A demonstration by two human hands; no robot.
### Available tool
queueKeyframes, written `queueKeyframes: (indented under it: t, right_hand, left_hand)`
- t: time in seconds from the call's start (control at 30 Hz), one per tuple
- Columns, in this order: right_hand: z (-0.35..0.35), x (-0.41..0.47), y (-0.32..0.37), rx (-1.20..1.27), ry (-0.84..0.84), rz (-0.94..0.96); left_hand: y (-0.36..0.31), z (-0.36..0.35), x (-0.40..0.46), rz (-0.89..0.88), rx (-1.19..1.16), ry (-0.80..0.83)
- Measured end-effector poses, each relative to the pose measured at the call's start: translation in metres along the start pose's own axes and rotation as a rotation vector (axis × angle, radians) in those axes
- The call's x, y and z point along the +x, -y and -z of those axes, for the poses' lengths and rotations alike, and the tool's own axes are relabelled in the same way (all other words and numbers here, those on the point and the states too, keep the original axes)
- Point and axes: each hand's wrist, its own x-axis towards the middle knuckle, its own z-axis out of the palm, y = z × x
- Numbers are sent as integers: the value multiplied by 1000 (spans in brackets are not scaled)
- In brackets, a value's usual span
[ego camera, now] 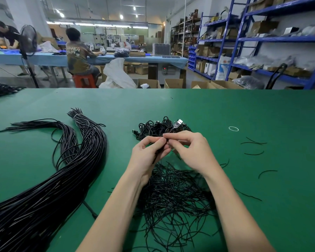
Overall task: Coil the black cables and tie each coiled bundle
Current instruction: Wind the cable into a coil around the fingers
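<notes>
My left hand [147, 155] grips a coiled black cable [159, 151] above the green table [225, 110]. My right hand [188, 149] pinches the same bundle at its top, fingertips meeting the left thumb. The cable's silver USB plug [178, 123] sticks up just beyond my fingers. Behind my hands lies a heap of coiled cables [153, 127]. Under my wrists spreads a loose pile of thin black tie wires [175, 197]. A thick sheaf of long straight black cables [62, 179] sweeps across the left of the table.
Loose tie wires [254, 142] and a white rubber band [233, 128] lie at the right. More cables [0, 89] sit at the far left edge. Beyond the table are cardboard boxes [173, 83], blue shelving [262, 39], a standing fan [28, 40] and two people at another bench.
</notes>
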Motion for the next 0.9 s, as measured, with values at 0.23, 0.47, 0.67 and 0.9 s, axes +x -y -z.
queueKeyframes:
  t: [0.23,0.47,0.67,0.9]
  right_hand:
    - [-2,-1,4,84,-131,-87]
    - [1,-1,6,-34,-117,-100]
    - [1,-1,4,221,-7,-238]
    - [-1,2,-2,821,146,-648]
  left_hand:
    - [-2,-2,0,-27,-43,11]
    - [2,-4,0,-127,142,-23]
    - [-1,-6,0,-60,73,-113]
    - [-6,-8,-5,89,-161,-59]
